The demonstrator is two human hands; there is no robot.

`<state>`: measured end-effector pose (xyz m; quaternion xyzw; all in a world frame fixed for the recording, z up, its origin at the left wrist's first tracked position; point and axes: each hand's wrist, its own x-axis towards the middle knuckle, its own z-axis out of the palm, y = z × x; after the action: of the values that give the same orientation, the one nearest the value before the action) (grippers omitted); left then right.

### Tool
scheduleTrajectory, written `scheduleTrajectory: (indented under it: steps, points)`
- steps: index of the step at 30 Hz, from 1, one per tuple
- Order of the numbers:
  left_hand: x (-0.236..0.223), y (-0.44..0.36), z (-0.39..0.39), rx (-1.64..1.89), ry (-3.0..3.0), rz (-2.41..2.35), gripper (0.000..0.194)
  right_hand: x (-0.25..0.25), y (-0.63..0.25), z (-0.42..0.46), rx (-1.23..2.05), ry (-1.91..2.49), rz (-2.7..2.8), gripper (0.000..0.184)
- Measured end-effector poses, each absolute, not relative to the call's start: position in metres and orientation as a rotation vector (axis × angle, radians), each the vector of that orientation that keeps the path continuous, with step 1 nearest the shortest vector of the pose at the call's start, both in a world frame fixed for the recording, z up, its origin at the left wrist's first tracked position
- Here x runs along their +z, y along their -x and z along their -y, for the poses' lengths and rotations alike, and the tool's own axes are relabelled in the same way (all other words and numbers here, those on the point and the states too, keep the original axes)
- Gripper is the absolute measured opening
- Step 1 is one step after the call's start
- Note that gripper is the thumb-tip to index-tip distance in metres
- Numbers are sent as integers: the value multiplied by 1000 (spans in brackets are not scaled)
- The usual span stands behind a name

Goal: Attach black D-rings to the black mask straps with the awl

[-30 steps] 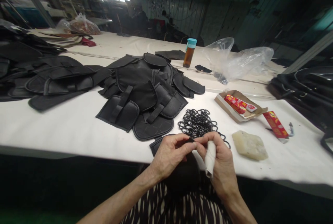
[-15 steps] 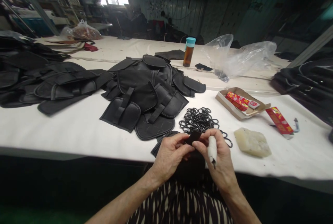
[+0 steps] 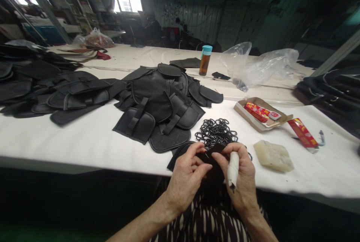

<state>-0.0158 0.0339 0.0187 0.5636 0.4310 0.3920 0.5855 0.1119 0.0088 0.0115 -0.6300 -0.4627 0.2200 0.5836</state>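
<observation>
Both my hands are at the table's front edge, working on a dark, strap-like black piece (image 3: 218,150). My left hand (image 3: 184,178) has its thumb and fingers around the left side of the piece. Pinching the other side is my right hand (image 3: 244,176), its thumb on the near face. A white-wrapped tool handle (image 3: 233,169) is tucked in the right hand, pointing down. A thin pale line shows on the piece between my fingers, too small to make out. Just beyond lies a pile of black metal rings (image 3: 215,131). The piece's lower part merges with dark material over my lap.
Black leather pouches (image 3: 157,103) are heaped left of the rings, with more black pieces (image 3: 75,92) further left. To the right are a yellowish block (image 3: 273,155), an open carton (image 3: 258,116) and a red box (image 3: 303,134). A bottle (image 3: 205,61) and clear plastic bag (image 3: 267,63) stand behind.
My left thumb and index finger have spread wider apart at the black piece. Both hands sit slightly lower and further right, and the whole view has shifted a little.
</observation>
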Motion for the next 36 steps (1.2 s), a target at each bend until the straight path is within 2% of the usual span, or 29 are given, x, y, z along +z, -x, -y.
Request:
scheduleTrajectory:
  steps: [3, 6, 11, 13, 16, 20, 25, 27, 33, 36]
  points:
    - [27, 20, -26, 973, -1342, -1046, 33, 11, -111, -7, 429, 1430, 1081, 20]
    - [32, 27, -19, 1052, -1250, -1164, 16, 13, -110, -6, 349, 1354, 1104, 18]
    - [29, 37, -19, 416, -628, -835, 49, 15, -110, 3, 391, 1155, 1230, 19]
    - [27, 37, -23, 349, -431, -746, 54, 13, -109, 11, 468, 1058, 1322, 20]
    - [27, 35, -28, 462, -328, -764, 41, 9, -105, 25, 595, 1074, 1385, 8]
    - [25, 28, -31, 598, -353, -884, 19, 5, -104, 31, 627, 1222, 1505, 20]
    - [27, 20, -31, 709, -478, -913, 17, 4, -112, 23, 499, 1058, 1758, 21]
    - [29, 18, -29, 795, -565, -912, 19, 5, -111, 21, 494, 1033, 1643, 24]
    - [20, 11, -22, 959, -763, -930, 27, 8, -97, 21, 509, 1278, 1235, 8]
    - [12, 12, -18, 991, -837, -957, 28, 9, -97, 23, 608, 1401, 1201, 8]
